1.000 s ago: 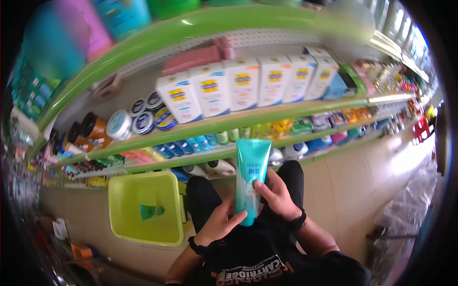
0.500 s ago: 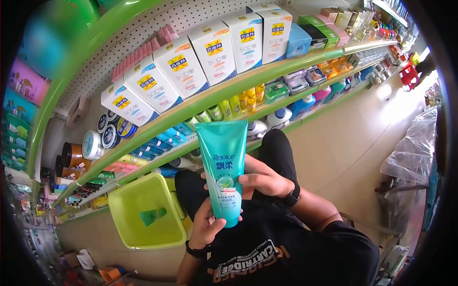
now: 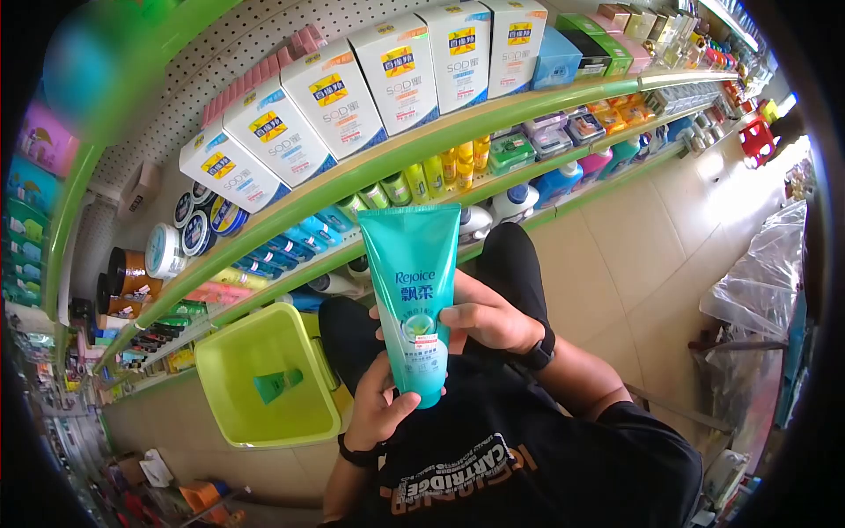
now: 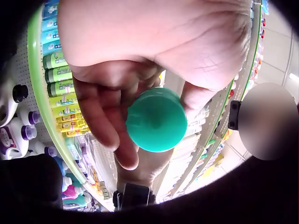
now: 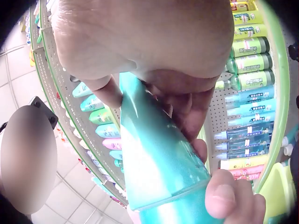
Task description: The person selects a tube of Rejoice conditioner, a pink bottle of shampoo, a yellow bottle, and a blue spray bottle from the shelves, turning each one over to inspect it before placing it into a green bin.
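Observation:
A teal Rejoice squeeze tube (image 3: 407,282) is held up in front of my chest, its printed label toward the head camera. The flat sealed end is at the top. My left hand (image 3: 374,412) grips it near the bottom, thumb on the front. In the left wrist view the round green cap (image 4: 158,121) lies between that hand's thumb and fingers. My right hand (image 3: 500,321) pinches the tube's side at mid-height; its thumb is in front and its other fingers are mostly hidden behind. The right wrist view shows the tube's smooth back (image 5: 159,158).
A lime-green basket (image 3: 229,334) stands on the floor at my left, with a similar green tube (image 3: 279,385) in it. Ahead, the green-edged shelf (image 3: 493,114) carries white boxes (image 3: 339,101) and jars, with bottles (image 3: 396,188) below. Clear plastic wrapping (image 3: 761,255) is at the right.
Over the last second the tube has come up closer to the head camera and a little left. The left hand has shifted round its lower end. Head view has turned; since half a second ago, little differs.

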A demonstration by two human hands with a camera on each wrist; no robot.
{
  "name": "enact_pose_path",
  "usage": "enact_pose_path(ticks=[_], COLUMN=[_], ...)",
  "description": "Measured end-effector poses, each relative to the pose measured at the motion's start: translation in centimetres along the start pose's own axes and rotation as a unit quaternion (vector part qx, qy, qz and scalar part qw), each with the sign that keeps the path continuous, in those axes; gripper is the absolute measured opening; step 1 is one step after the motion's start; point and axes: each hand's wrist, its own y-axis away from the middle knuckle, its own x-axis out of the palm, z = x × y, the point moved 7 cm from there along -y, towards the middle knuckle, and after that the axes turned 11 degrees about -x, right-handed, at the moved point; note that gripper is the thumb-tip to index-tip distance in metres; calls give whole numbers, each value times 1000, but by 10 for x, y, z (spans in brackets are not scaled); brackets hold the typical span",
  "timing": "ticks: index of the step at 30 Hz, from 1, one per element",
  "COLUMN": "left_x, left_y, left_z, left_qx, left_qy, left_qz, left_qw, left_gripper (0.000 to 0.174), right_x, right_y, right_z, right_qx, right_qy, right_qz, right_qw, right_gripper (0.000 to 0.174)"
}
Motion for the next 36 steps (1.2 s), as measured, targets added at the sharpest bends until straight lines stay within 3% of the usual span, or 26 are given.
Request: enact_pose_path(ticks=[14,18,28,30,34,36], left_x=[1,1,-2,-2,-4,-5], left_y=[-1,-3,-5,-4,-5,-5], left_z=[3,3,7,8,9,10], left_qx=[-12,-14,-15,-17,-17,-17], left_qy=[18,16,18,19,19,19], left_qz=[4,6,1,0,4,4], left_qw=[1000,1000,1000,1000,1000,1000], left_gripper=[64,65,66,66,66,66], right_x=[-5,-16,-22,-18,-20,-17], right_y=[1,8,7,6,6,3], right_z=[-5,-12,-20,-19,-22,-20], right_qx=[-13,44,33,65,68,30], right_qy=[27,45,35,18,22,-2], right_qz=[-21,-45,-50,-44,-51,-38], right_qw=[999,997,998,997,996,999], right_gripper=[75,72,72,72,72,73])
